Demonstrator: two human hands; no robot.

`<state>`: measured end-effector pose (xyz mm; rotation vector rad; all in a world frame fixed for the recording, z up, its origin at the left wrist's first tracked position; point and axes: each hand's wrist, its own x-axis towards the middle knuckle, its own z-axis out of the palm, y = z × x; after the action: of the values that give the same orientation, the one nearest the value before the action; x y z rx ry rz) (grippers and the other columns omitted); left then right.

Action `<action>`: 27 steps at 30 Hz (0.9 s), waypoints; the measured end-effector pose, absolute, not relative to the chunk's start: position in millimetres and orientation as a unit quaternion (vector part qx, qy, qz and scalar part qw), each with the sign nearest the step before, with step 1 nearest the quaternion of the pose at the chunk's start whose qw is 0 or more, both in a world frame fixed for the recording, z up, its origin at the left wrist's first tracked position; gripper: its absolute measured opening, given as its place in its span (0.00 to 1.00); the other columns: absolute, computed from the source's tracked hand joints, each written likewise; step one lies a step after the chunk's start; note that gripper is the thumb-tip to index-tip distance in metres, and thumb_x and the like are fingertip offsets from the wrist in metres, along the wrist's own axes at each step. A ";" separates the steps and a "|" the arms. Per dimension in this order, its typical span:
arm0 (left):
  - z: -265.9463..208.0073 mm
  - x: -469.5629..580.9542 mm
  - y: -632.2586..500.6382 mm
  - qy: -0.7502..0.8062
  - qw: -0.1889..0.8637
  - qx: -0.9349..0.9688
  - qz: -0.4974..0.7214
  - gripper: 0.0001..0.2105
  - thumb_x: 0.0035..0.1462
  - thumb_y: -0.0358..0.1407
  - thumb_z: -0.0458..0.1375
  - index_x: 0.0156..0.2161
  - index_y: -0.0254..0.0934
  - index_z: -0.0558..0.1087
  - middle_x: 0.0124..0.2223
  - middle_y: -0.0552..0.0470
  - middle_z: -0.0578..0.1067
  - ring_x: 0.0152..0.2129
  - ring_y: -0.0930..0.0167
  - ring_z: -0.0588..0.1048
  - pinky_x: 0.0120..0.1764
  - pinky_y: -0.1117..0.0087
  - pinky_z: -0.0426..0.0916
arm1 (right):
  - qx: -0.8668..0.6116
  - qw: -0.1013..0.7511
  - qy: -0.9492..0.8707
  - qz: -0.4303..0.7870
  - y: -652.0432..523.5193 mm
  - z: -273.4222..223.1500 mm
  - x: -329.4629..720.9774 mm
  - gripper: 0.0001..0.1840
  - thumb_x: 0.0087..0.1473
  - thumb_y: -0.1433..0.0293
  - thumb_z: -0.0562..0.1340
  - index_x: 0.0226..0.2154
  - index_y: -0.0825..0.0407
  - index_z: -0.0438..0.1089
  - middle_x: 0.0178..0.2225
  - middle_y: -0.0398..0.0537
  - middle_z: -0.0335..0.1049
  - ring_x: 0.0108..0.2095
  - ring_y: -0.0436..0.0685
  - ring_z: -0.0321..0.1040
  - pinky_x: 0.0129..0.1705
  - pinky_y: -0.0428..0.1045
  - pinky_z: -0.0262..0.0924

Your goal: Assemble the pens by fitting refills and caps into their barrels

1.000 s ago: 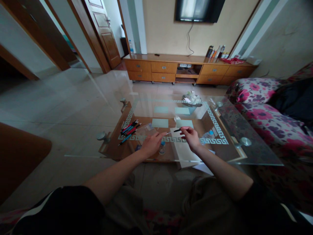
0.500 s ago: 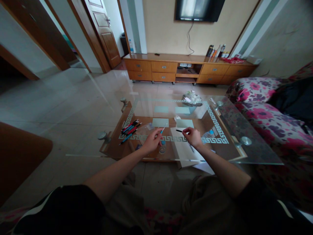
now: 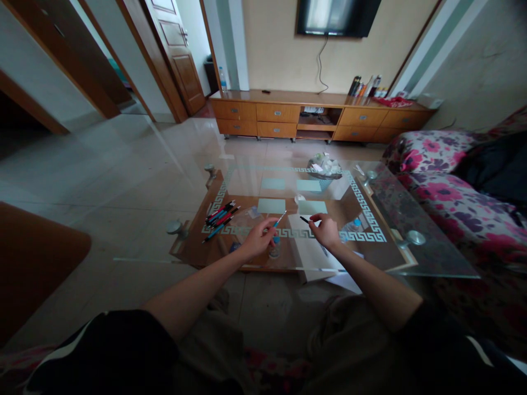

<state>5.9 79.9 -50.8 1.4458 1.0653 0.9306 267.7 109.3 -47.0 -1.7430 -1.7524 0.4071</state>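
Note:
Over the glass table [image 3: 242, 184], my left hand [image 3: 262, 236] is closed around a slim pen [image 3: 279, 220] with a blue barrel, its pale tip pointing up and to the right. To its right, my right hand [image 3: 326, 229] pinches a short black pen cap [image 3: 304, 220], which points left at the pen. A gap separates pen and cap. On the left of the tabletop lies a loose pile of pens [image 3: 222, 215] in red, blue and black. Beneath the left hand shows a clear bottle [image 3: 274, 249], partly hidden.
Under the glass near my right hand are a white box or board [image 3: 307, 258] and another bottle [image 3: 352, 225]. A basket of crumpled wrappers [image 3: 324, 167] is at the far side. A floral sofa [image 3: 436, 192] flanks the table on the right; a wooden cabinet [image 3: 275, 114] is beyond.
The pen in my left hand has shifted slightly right and tilted lower. The cap in my right hand has tilted a little. Both are still held, and the whole view has shifted slightly.

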 end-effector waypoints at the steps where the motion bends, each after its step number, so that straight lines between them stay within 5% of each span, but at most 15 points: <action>1: -51.2 6.3 79.8 0.442 0.527 0.614 0.387 0.18 0.63 0.39 0.53 0.56 0.39 0.67 0.35 0.53 0.72 0.20 0.78 0.73 0.24 0.78 0.67 | -0.645 0.335 -0.663 0.179 108.5 -45.0 263.8 0.11 0.53 0.65 0.62 0.36 0.54 0.75 0.36 0.52 0.76 0.33 0.56 0.70 0.40 0.51 0.63; 10: -44.9 9.7 73.6 0.415 0.478 0.704 0.321 0.19 0.64 0.42 0.52 0.57 0.40 0.69 0.36 0.51 0.75 0.18 0.77 0.71 0.23 0.77 0.66 | -0.467 0.419 -0.572 0.528 90.8 -29.0 224.0 0.18 0.48 0.55 0.68 0.36 0.52 0.76 0.33 0.45 0.76 0.31 0.51 0.67 0.35 0.47 0.62; 27: -32.8 12.6 70.6 0.419 0.451 0.721 0.317 0.20 0.65 0.42 0.51 0.57 0.38 0.72 0.36 0.49 0.78 0.20 0.77 0.69 0.25 0.77 0.63 | -0.492 0.422 -0.480 0.591 88.9 -21.3 229.9 0.13 0.44 0.60 0.68 0.30 0.53 0.75 0.25 0.40 0.70 0.23 0.46 0.60 0.24 0.43 0.49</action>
<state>12.6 70.6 -32.8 1.7829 1.0360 0.7837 229.9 88.9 -21.3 -1.2311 -1.2031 1.4798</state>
